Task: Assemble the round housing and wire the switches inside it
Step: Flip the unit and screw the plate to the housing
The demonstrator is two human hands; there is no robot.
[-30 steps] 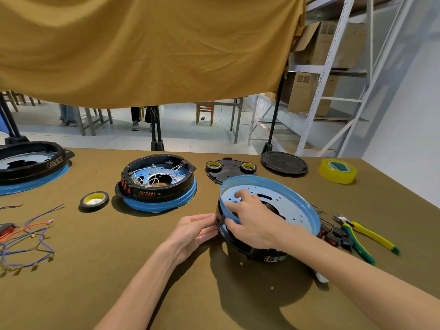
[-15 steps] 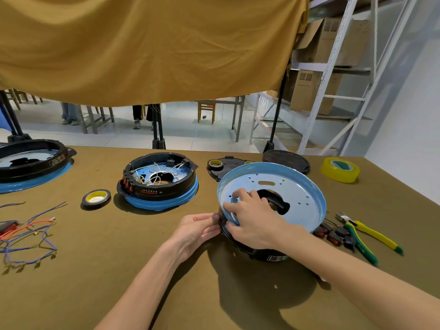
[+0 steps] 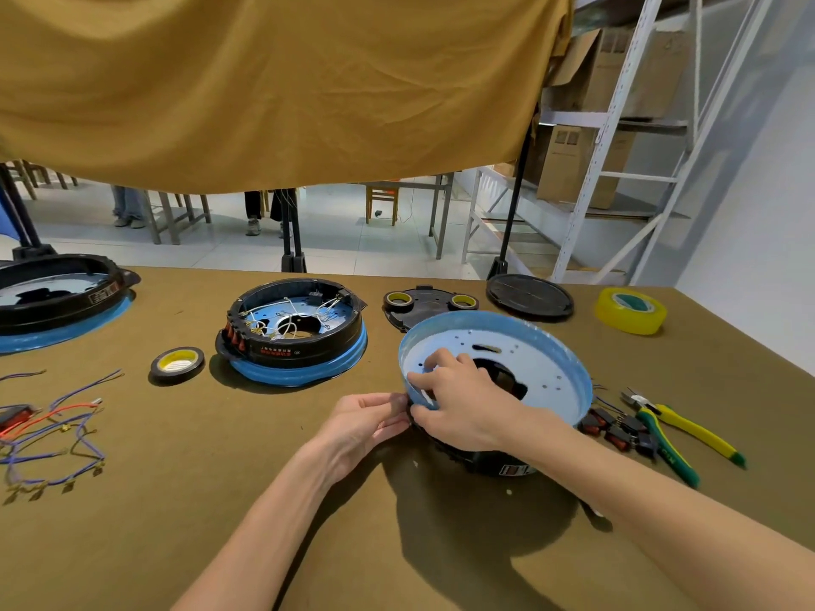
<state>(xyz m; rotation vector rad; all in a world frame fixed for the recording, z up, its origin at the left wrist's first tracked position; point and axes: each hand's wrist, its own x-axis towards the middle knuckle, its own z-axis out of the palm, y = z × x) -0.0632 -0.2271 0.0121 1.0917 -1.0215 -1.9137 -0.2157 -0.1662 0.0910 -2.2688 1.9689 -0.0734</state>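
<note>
At the near right of the counter (image 3: 308,500): both hands work on one round housing.
Right hand (image 3: 467,403): fingers curl over the near rim of the blue pan (image 3: 529,368), thumb outside, gripping it.
Left hand (image 3: 361,423): fingertips pinch the edge where pan meets black ring (image 3: 485,460).
Housing position: tilted, far rim raised, ring underneath touching the counter.
Pan feel: likely thin sheet metal, light, stiff; the rim may be sharp, so hold it with flat pads.
Ring feel: probably moulded plastic, rigid; its clips could snap if forced.
Best hold: opposite sides of the rim, pressing evenly.
Switches (image 3: 617,427): small, loose, just right of the housing, beside the pliers (image 3: 679,434).
Wires (image 3: 48,434): limp, well left.
Finished housing (image 3: 293,332): behind, near a tape roll (image 3: 177,362).
</note>
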